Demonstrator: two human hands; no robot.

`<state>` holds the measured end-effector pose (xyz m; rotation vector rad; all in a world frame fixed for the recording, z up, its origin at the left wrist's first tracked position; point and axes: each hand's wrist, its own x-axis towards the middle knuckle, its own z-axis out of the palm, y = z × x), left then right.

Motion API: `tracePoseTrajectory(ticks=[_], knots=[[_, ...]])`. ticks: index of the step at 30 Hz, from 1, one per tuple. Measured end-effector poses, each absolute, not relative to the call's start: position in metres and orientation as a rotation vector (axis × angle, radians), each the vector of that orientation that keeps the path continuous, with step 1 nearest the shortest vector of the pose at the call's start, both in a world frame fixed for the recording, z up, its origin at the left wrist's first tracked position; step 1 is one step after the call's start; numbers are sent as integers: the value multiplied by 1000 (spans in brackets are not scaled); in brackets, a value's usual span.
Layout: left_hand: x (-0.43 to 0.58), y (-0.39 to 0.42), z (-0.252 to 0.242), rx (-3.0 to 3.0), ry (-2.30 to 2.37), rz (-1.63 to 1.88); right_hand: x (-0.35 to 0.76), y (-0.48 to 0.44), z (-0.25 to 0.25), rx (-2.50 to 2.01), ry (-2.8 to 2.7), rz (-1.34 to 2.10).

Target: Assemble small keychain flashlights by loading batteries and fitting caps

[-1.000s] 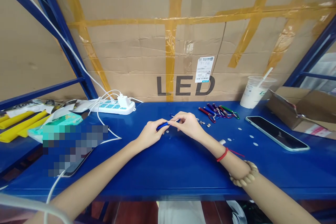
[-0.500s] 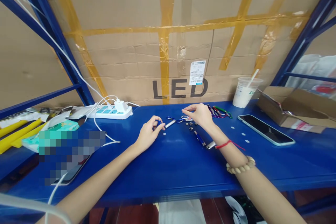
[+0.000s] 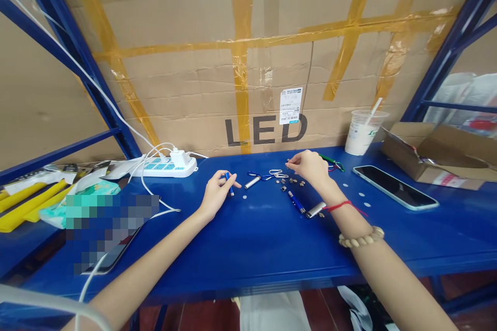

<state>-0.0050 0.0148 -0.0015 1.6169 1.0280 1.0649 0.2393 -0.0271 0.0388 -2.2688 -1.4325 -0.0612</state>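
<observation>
My left hand (image 3: 218, 191) is closed round a small blue metal tube (image 3: 230, 184), which stands nearly upright between the fingers. Right beside it lies a silver tube (image 3: 252, 182) with a blue carabiner (image 3: 254, 174). My right hand (image 3: 310, 166) hovers over the parts with thumb and fingertips together; whatever they pinch is too small to make out. Below those fingertips are a silver carabiner (image 3: 278, 174) and several small metal pieces (image 3: 293, 181). Nearer me are a blue pen-shaped tube (image 3: 296, 201) and another silver tube (image 3: 315, 210). A green carabiner (image 3: 330, 162) shows behind my right hand.
On the right are a phone (image 3: 394, 186), a plastic cup with a straw (image 3: 361, 134) and an open cardboard box (image 3: 435, 165). A white power strip (image 3: 166, 166) with cables stands at the left, near a teal packet (image 3: 91, 196). A large cardboard sheet (image 3: 186, 88) closes the back.
My right hand has moved right, uncovering more of the small metal pieces. My left hand has shifted slightly left and turned the blue tube, which now shows more plainly.
</observation>
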Motion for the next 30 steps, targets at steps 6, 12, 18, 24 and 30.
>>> tracePoseTrajectory(ticks=[6,12,18,24,30], knots=[[-3,11,-2,1650,1033,1033,238,-26,38,-2372,-1477,-26],[-1,8,-2,1658,1062,1042,234,-29,41,-2394,-1523,31],[0,8,-1,1670,1078,1034,231,-27,37,-2386,-1559,56],[-1,10,-3,1671,1087,1048,228,-31,41,-2248,-1675,33],[-2,13,-8,1700,1045,1051,226,-34,44,-2253,-1830,489]])
